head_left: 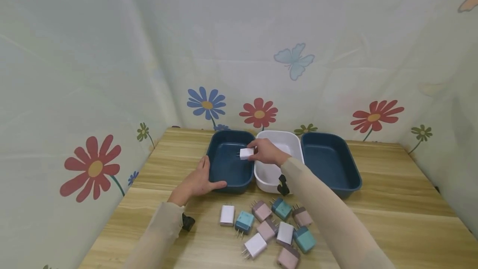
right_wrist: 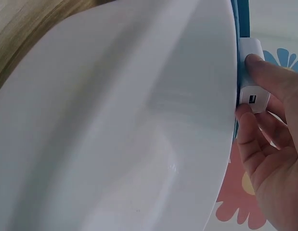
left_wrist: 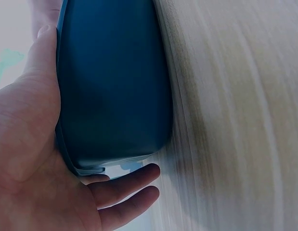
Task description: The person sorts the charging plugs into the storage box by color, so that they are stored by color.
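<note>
My right hand [head_left: 268,152] pinches a white plug-in charger [head_left: 245,153] between thumb and fingers, above the right part of the left blue bin [head_left: 228,184]. Its prongs point left. In the right wrist view, a USB port shows on the near end of the charger [right_wrist: 254,98]. My left hand [head_left: 198,181] rests against the front left corner of the same bin, thumb along the front rim. Seen from the left wrist, the fingers of that hand [left_wrist: 52,159] are extended beside the bin [left_wrist: 110,86].
A white bin [head_left: 278,183] stands in the middle, and another blue bin [head_left: 328,163] to its right. In front lie several loose chargers: white [head_left: 227,215], teal [head_left: 304,239] and pink [head_left: 288,257]. A flowered cloth [head_left: 239,61] hangs behind the wooden table [head_left: 403,202].
</note>
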A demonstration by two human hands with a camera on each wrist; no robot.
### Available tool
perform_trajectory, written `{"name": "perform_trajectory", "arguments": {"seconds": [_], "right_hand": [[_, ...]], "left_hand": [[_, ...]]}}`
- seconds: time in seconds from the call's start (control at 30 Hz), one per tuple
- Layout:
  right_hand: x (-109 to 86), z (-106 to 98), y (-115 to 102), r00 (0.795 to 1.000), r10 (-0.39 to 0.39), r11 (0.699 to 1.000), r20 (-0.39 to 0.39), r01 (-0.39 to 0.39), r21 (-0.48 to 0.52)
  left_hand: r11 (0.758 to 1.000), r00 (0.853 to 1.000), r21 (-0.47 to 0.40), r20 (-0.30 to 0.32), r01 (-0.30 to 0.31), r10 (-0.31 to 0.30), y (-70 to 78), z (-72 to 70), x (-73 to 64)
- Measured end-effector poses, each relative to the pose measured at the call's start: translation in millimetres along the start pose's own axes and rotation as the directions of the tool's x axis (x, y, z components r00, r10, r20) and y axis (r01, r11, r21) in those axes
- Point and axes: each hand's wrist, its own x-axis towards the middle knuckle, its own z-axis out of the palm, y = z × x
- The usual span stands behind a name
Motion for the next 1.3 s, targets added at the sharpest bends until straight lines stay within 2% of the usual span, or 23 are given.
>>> {"name": "perform_trajectory", "arguments": {"seconds": [0.37, 0.6, 0.9, 1.1, 1.3], "right_hand": [[2.4, -2.3, 8.3, 0.999, 0.027, 0.999, -0.039, -0.026, 0.038], [2.6, -1.6, 12.0, 0.998, 0.015, 0.999, -0.064, -0.013, 0.029], [-1.2, -13.2, 12.0, 0.999, 0.019, 0.999, -0.035, -0.018, 0.031], [-10.7, -26.5, 12.2, 0.999, -0.031, 0.999, -0.032, 0.031, -0.006], [-30.0, -39.7, 12.1, 0.998, -0.065, 0.998, -0.025, 0.064, -0.015]], "left_hand": [[1.000, 1.000, -0.001, 0.003, -0.001, 0.001, 4.5, 2.3, 1.1], [1.000, 1.000, -0.008, 0.006, -0.007, 0.007, 7.2, 5.4, 1.9], [1.000, 1.000, -0.008, 0.003, 0.006, -0.006, 4.3, 4.2, 2.1], [1.000, 1.000, -0.013, -0.012, -0.011, 0.011, 0.2, 1.3, 0.9], [1.000, 1.000, -0.004, -0.007, -0.011, 0.011, 0.3, 1.0, 1.1]]}}
